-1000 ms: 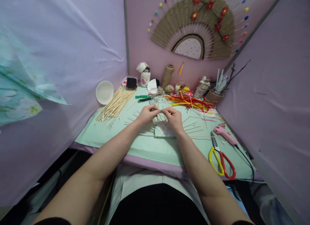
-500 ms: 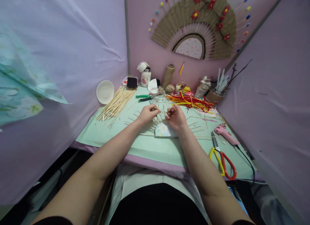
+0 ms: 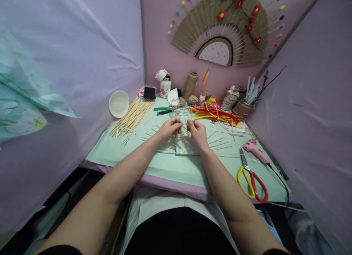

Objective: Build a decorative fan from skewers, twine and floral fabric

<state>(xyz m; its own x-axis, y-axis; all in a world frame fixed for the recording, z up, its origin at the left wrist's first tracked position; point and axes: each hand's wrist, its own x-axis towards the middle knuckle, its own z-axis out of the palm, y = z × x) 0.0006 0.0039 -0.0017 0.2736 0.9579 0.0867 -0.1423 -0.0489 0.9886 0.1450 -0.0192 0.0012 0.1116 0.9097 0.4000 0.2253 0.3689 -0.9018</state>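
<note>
Partly masked by the right hand point(image 3: 197, 132), the floral cloth piece point(image 3: 184, 147) with its radiating sticks point(image 3: 221, 148) is seen on the tabletop point(image 3: 165, 169), near the left hand point(image 3: 171, 128), and whether anything fine is gripped by either hand's bent fingers cannot be told.

pink back wall point(image 3: 157, 39) | creased lilac left wall point(image 3: 96, 35) | mauve right wall point(image 3: 310, 101) | pale-green-covered table point(image 3: 170, 171)

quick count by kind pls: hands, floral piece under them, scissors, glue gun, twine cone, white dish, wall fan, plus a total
Hands: 2 (left hand, right hand)
Floral piece: 1
Scissors: 1
Glue gun: 1
Twine cone: 1
White dish: 1
Wall fan: 1
Total: 8
</note>
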